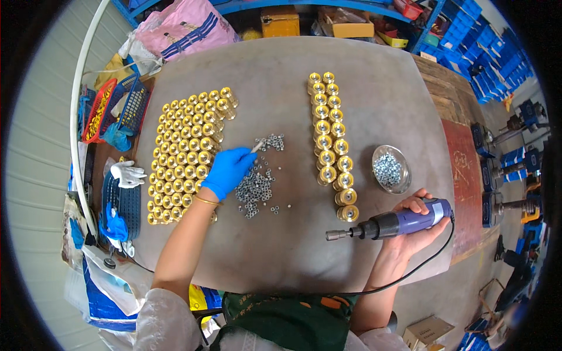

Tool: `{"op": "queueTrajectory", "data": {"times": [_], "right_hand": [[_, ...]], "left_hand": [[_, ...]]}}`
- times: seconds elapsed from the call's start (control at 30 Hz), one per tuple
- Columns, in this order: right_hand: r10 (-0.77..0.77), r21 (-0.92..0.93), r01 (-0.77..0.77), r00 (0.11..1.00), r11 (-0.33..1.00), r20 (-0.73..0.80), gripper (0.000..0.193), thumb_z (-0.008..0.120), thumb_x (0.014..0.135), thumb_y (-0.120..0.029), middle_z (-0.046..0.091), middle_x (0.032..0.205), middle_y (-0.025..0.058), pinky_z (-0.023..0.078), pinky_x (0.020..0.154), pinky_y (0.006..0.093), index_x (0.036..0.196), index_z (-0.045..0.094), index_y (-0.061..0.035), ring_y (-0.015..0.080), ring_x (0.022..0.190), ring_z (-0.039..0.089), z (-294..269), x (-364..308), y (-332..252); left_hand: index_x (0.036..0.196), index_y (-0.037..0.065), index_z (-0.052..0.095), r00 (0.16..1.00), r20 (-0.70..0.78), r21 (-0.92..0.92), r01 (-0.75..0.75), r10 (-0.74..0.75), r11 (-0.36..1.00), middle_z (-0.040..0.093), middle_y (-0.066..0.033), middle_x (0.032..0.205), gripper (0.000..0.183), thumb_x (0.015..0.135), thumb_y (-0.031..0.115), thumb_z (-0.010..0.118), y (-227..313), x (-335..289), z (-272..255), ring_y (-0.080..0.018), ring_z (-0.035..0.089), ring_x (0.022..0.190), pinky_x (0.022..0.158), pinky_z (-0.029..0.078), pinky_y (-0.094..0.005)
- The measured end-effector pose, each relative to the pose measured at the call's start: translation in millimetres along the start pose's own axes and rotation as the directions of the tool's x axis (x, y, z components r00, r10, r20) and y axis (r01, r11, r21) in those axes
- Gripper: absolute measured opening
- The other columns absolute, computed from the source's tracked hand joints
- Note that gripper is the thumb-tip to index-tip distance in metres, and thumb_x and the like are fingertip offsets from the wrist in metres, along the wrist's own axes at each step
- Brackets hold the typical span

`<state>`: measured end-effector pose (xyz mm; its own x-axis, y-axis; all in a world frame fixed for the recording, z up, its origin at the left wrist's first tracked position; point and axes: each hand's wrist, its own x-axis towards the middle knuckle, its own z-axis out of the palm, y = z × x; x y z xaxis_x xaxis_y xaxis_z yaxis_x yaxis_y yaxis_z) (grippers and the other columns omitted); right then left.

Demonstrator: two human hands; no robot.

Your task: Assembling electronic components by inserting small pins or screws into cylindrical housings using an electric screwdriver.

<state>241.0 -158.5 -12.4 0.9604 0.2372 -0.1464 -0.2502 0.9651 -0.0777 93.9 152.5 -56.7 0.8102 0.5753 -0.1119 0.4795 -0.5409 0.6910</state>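
My left hand [227, 171], in a blue glove, is closed on a short pale stick [257, 146] whose tip reaches the upper part of a pile of small metal nuts [253, 190]. Bare, my right hand [417, 221] grips a purple electric screwdriver [398, 224] with a socket bit pointing left, its cord trailing toward me. Just left of the gloved hand stand rows of brass fittings [182, 146]. A double column of similar brass fittings [328, 143] runs up the table beyond the screwdriver's tip. Near my right hand sits a round metal bowl [405, 183] holding small shiny parts.
Blue and red plastic baskets [132, 102] stand off the table's left edge, with a white glove [127, 174] nearer me. A pink sack [186, 32] and boxes [281, 24] line the far side. Machines with shafts [509, 164] are at the right. The grey tabletop [281, 251] spans the middle.
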Motion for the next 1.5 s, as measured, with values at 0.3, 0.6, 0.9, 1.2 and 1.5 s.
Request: {"op": "queueTrajectory", "data": {"times": [0.3, 0.6, 0.9, 1.2, 1.5], "right_hand": [[0.067, 0.038, -0.065, 0.997, 0.997, -0.030, 0.049, 0.061, 0.075, -0.043, 0.050, 0.087, 0.0107, 0.047, 0.059, 0.0276, 0.092, 0.046, 0.0000, 0.0144, 0.061, 0.050, 1, -2, 6], [0.060, -0.004, -0.060, 0.997, 0.998, -0.052, 0.048, 0.061, 0.075, -0.044, 0.049, 0.084, 0.0095, 0.047, 0.059, 0.0261, 0.091, 0.046, -0.0005, 0.0133, 0.061, 0.050, 0, -3, 6], [0.024, -0.030, -0.025, 0.998, 0.999, -0.049, 0.045, 0.059, 0.077, -0.040, 0.048, 0.084, 0.0100, 0.047, 0.058, 0.0255, 0.092, 0.044, 0.0002, 0.0133, 0.060, 0.050, 3, -3, 5], [0.006, -0.099, -0.009, 1.000, 0.995, -0.023, 0.043, 0.058, 0.079, -0.035, 0.048, 0.085, 0.0119, 0.047, 0.058, 0.0252, 0.094, 0.042, 0.0017, 0.0138, 0.061, 0.051, 6, -2, 8], [0.007, -0.086, -0.015, 0.995, 0.996, -0.097, 0.049, 0.059, 0.077, -0.044, 0.050, 0.084, 0.0102, 0.045, 0.056, 0.0251, 0.093, 0.047, 0.0006, 0.0137, 0.059, 0.048, 10, 0, 10]], "left_hand": [[0.093, -0.003, 0.062, 0.999, 0.004, -0.303, 0.042, -0.042, 0.952, 0.062, -0.0032, 0.076, 0.027, 0.086, 0.022, 0.053, -1, 0, 9, -0.0090, 0.054, 0.058, 0.055, 0.046, -0.0230], [0.084, 0.005, 0.064, 0.959, 0.250, 0.210, -0.188, 0.134, 0.959, 0.058, -0.0186, 0.072, 0.022, 0.080, 0.025, 0.056, 15, 30, -11, -0.0338, 0.056, 0.061, 0.059, 0.046, -0.0360], [0.086, 0.004, 0.061, 0.956, -0.215, 0.117, -0.180, 0.202, 0.977, 0.055, -0.0097, 0.064, 0.025, 0.078, 0.028, 0.061, -3, 53, -55, -0.0170, 0.050, 0.057, 0.057, 0.042, -0.0308], [0.082, 0.002, 0.058, 0.953, -0.268, 0.206, -0.088, 0.142, 0.975, 0.056, -0.0113, 0.067, 0.028, 0.077, 0.030, 0.062, -28, 105, -87, -0.0195, 0.050, 0.060, 0.057, 0.042, -0.0326], [0.092, 0.003, 0.056, 0.935, -0.101, 0.539, -0.235, 0.339, 0.809, 0.054, -0.0157, 0.092, 0.035, 0.070, 0.028, 0.067, -25, 99, -75, -0.0339, 0.053, 0.086, 0.075, 0.044, -0.0408]]}}
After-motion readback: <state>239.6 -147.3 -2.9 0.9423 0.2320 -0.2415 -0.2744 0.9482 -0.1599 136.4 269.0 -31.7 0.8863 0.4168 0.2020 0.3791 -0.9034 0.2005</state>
